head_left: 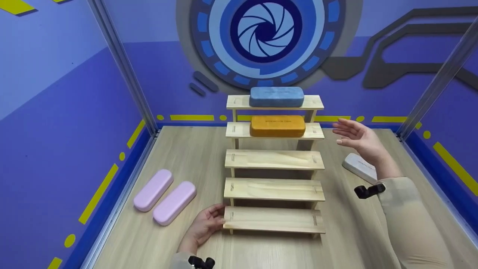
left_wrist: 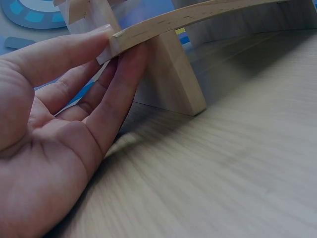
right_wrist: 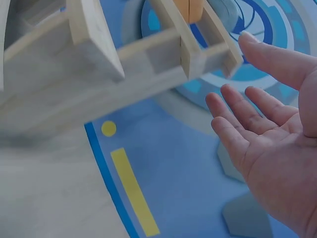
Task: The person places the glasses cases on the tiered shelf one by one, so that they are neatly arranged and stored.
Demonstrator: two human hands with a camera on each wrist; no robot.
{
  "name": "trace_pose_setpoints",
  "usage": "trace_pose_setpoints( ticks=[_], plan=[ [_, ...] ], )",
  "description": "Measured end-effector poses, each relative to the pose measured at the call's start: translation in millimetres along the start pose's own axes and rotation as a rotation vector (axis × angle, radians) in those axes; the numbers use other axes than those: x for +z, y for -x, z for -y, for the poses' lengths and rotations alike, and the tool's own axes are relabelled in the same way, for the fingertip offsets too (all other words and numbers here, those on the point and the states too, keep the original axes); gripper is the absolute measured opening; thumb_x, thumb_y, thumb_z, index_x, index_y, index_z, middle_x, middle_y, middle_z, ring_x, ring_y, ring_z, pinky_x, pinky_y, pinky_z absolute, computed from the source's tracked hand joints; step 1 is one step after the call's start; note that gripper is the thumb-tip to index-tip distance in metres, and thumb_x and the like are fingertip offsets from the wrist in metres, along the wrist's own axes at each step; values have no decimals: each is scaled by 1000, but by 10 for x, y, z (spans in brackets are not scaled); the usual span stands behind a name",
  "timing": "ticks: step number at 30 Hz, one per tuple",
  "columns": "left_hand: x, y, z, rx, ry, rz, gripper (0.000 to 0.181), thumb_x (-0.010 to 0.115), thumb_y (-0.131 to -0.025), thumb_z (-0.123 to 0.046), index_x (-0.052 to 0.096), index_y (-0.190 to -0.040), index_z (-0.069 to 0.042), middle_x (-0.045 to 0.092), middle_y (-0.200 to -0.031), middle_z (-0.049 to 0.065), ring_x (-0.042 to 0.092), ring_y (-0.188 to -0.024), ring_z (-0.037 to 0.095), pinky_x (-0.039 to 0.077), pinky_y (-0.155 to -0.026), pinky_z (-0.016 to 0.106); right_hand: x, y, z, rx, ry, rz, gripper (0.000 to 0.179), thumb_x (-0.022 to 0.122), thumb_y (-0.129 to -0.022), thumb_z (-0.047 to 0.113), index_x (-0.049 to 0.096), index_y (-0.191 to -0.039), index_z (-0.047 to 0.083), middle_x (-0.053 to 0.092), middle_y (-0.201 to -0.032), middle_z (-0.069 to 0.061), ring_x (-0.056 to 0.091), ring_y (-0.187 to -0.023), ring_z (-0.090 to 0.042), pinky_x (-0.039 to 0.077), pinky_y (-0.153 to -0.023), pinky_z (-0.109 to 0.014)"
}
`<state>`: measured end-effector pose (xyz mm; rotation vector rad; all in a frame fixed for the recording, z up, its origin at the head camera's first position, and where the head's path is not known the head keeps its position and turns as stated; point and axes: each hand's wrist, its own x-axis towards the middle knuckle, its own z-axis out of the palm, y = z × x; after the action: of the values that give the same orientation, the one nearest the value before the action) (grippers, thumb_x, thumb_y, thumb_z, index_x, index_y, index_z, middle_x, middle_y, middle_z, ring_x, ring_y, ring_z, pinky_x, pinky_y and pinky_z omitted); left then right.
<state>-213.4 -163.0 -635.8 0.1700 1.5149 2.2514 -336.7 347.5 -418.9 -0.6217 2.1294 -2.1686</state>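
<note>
A stepped wooden rack point(head_left: 274, 219) with several shelves stands in the middle of the table. My left hand point(head_left: 204, 224) grips the left end of its lowest shelf; in the left wrist view the thumb lies above the board point(left_wrist: 163, 24) and fingers are under it. My right hand point(head_left: 360, 140) is in the air to the right of the rack, its fingers spread and nothing in it. A blue glasses case point(head_left: 276, 97) lies on the top shelf, and an orange glasses case point(head_left: 277, 126) on the shelf below it. The three lower shelves hold nothing.
Two pink glasses cases point(head_left: 153, 190) lie side by side on the table left of the rack. A light grey case point(head_left: 359, 167) lies at the right, partly hidden behind my right forearm. Blue printed walls point(head_left: 71, 157) with metal corner posts enclose the table.
</note>
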Motion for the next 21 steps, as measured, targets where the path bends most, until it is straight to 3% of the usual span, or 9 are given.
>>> trace_pose_setpoints(
  ticks=[9,21],
  plan=[
    [4,2,-2,-7,-8,-25,67,64,-91,7,31,-148,18,62,-122,4,64,-107,15,59,-92,27,-233,179,-50,-20,-32,-34,60,59,-93,-17,54,-143,15,70,-129,8,68,-118,-8,59,-90,-19],
    [21,12,-22,-15,-17,-37,69,63,-91,8,29,-150,17,59,-127,8,64,-105,15,59,-90,25,-606,413,-220,70,-121,-107,53,56,-97,-13,55,-137,22,72,-125,11,71,-111,-4,59,-88,-16]
  ],
)
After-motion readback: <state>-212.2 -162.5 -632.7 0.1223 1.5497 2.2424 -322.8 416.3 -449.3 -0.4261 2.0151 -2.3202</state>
